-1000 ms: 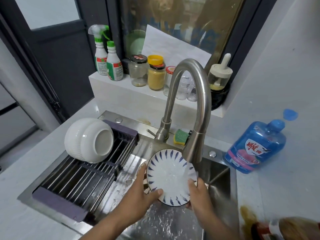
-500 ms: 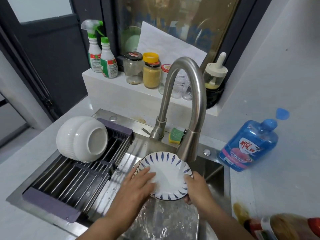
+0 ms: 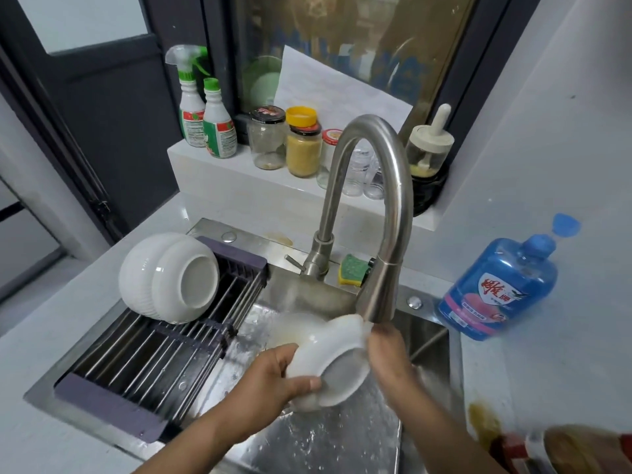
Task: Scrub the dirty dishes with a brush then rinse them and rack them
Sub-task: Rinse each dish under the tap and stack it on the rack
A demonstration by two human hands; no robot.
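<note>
I see the left hand (image 3: 273, 374) curled round the rim of the plate (image 3: 345, 371), thumb across its underside — the right hand (image 3: 388, 354) meets the opposite edge, grip too blurred to tell.

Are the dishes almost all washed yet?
Partly. Done: white bowls lie nested on the rack. In hand: the left hand and right hand hold a plate, underside toward the camera, beneath the faucet. Left: racking that plate. A blurred pale shape in the sink may be another dish.
</note>
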